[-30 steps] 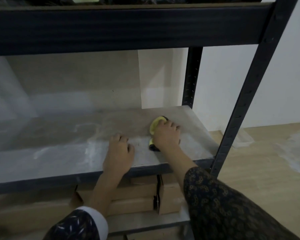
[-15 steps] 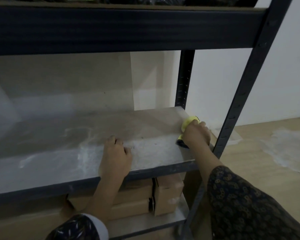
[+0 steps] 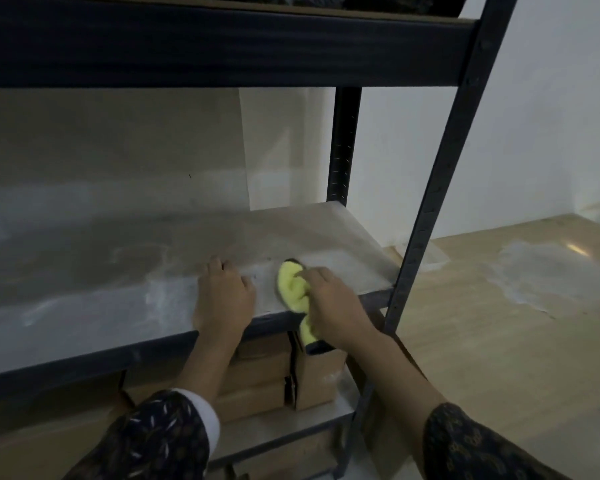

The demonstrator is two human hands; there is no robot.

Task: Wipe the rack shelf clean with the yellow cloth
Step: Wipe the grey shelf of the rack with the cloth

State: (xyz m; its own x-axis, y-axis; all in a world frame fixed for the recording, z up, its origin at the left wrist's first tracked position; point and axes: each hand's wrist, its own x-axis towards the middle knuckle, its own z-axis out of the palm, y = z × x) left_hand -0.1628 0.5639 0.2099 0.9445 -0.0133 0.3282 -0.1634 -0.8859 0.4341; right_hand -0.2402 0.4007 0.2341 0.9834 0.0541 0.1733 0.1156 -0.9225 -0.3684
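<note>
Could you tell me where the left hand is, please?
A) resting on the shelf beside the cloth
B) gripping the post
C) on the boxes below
A: the left hand rests on the shelf near its front edge, just left of the yellow cloth that the right hand grips.

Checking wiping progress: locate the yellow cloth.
In the head view, the fluffy yellow cloth sits at the front edge of the grey shelf board, gripped by the right hand, right of the left hand.
</note>
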